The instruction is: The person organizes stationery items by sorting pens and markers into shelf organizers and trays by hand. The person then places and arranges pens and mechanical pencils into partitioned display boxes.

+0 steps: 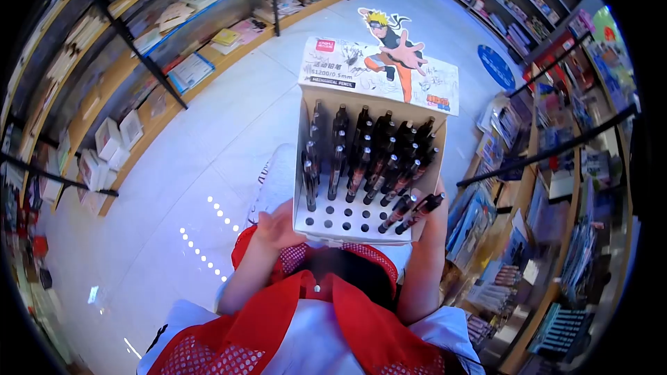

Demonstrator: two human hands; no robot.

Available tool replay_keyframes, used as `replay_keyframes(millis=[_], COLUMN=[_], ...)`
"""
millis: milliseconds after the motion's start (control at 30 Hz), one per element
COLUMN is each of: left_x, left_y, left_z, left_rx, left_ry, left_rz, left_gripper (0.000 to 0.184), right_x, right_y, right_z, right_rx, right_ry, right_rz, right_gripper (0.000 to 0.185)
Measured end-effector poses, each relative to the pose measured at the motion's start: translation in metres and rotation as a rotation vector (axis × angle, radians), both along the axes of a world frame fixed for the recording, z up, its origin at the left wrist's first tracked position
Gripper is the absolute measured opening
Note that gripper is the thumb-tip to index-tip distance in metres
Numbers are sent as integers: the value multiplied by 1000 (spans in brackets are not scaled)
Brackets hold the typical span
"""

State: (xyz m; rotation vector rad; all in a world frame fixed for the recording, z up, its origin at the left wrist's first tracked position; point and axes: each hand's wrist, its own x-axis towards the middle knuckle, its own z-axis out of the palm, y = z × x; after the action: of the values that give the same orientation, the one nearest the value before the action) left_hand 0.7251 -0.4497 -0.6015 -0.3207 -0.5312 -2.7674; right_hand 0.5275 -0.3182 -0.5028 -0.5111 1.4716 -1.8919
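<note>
A white display box of mechanical pencils (333, 235) is held up in front of my chest. Its header card (326, 62) shows a cartoon figure. Dark pencils (361, 160) stand in rows of holes, with several bare holes along the near left edge and two pencils leaning at the near right corner. My left hand (279, 228) is against the box's near left side, its fingers partly hidden by the box. My right hand (434, 212) supports the right side, fingers mostly behind the box.
Wooden shelves with books and papers (191, 73) curve along the left. More shelves with packets and pens (497, 281) stand close on the right. A round blue sticker (495, 66) lies on the pale tiled floor (174, 187) between them.
</note>
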Motion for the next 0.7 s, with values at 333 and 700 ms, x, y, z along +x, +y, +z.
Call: replay_keyframes(millis=[333,700], left_x=[-37,-53], left_y=[1,3], left_z=[79,97], left_rx=[-444,-454], left_ry=[-608,-594], left_rz=[320,277], left_gripper=[87,82], right_x=[-5,-9], right_y=[17,55], right_z=[21,54], right_rx=[-88,7], right_ry=[171,1143], right_rz=[-90,-357], right_gripper=[62,18])
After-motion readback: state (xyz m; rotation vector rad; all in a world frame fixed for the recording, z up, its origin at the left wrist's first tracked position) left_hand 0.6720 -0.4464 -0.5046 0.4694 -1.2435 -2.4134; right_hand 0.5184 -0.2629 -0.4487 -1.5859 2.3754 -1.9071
